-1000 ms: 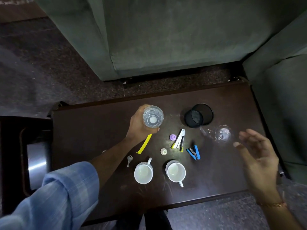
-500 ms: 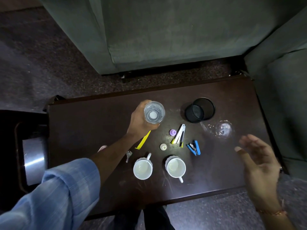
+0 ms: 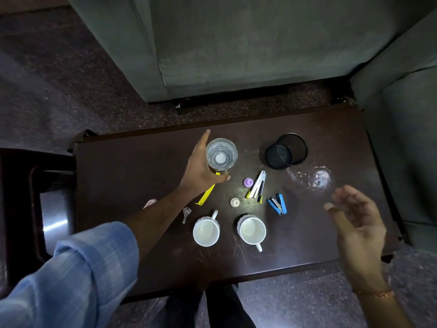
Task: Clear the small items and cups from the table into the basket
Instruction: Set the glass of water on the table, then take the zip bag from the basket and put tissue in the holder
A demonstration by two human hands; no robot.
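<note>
Left hand: the left hand (image 3: 201, 170) is at the far middle of the dark wooden table (image 3: 132, 176), fingers spread and curved round the left side of the clear drinking glass (image 3: 221, 155); thumb under its near edge, forefinger past its far edge. Whether it grips or only cups the glass, I cannot tell.
Right hand: the right hand (image 3: 357, 223) hovers over the table's right end, palm turned inward, fingers loosely splayed, holding nothing.
Glass: upright, mouth towards the camera, to the right of the left palm.
Basket: the black mesh basket (image 3: 286, 151) is right of the glass, tilted, apart from it.
Key relation: the basket lies rightward of the left hand, with bare table between; judged, the glass would travel right.
Still on table: two white ceramic cups (image 3: 205, 232), a yellow plastic strip (image 3: 206, 194), a small metal key (image 3: 186, 214), a blue stapler (image 3: 277, 204).
</note>
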